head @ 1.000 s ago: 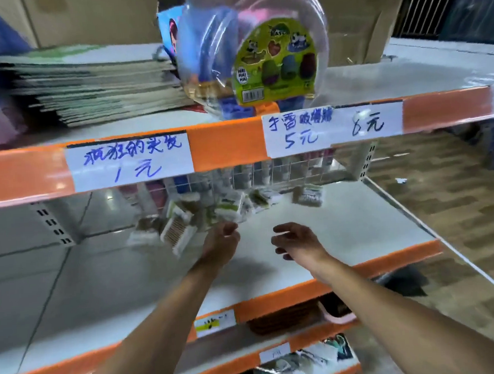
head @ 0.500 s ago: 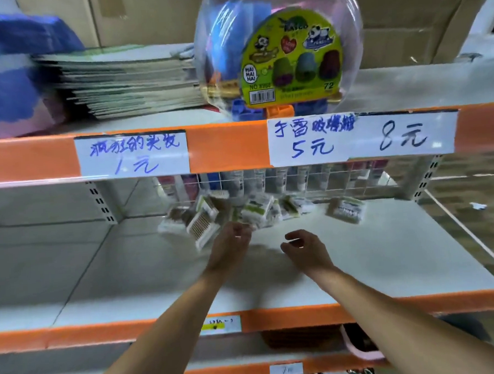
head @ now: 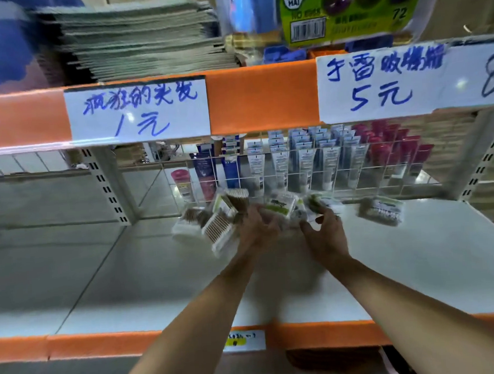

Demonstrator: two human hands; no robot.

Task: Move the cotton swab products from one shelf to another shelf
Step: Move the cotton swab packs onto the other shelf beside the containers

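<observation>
You face a white shelf (head: 416, 263) with an orange front edge, backed by a wire grid (head: 339, 167) holding tubes. The cotton swab packs (head: 222, 225) lie heaped at the back of this shelf, just before the grid, with one pack (head: 383, 209) off to the right. Your left hand (head: 256, 229) reaches into the heap; blur hides its grip. Your right hand (head: 325, 234) curls its fingers onto a pack (head: 321, 204).
</observation>
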